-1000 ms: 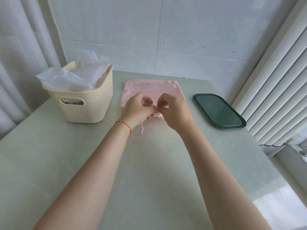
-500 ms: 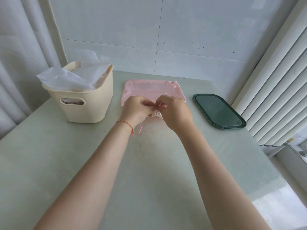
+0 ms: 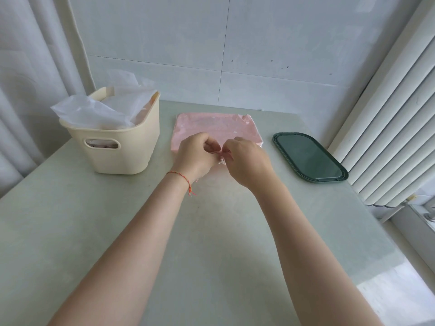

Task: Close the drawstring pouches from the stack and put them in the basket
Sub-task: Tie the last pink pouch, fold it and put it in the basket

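A flat stack of pink drawstring pouches (image 3: 213, 127) lies at the middle back of the table. In front of it my left hand (image 3: 196, 156) and my right hand (image 3: 246, 161) meet, each pinching an end of a thin pink drawstring (image 3: 217, 152). Between and below them a small sheer pouch (image 3: 221, 161) shows its gathered mouth; most of it is hidden by my hands. The cream basket (image 3: 122, 149) stands to the left, with white sheer pouches piled in it and spilling over its rim.
A dark green oblong tray (image 3: 308, 158) lies to the right of the stack. A pleated white blind (image 3: 390, 123) runs along the table's right side, a curtain along the left. The pale green table (image 3: 117, 231) reaches the near edge of view.
Both hands stay at the pouch's mouth and have shifted only slightly; the fingers have worked the drawstring closer together.
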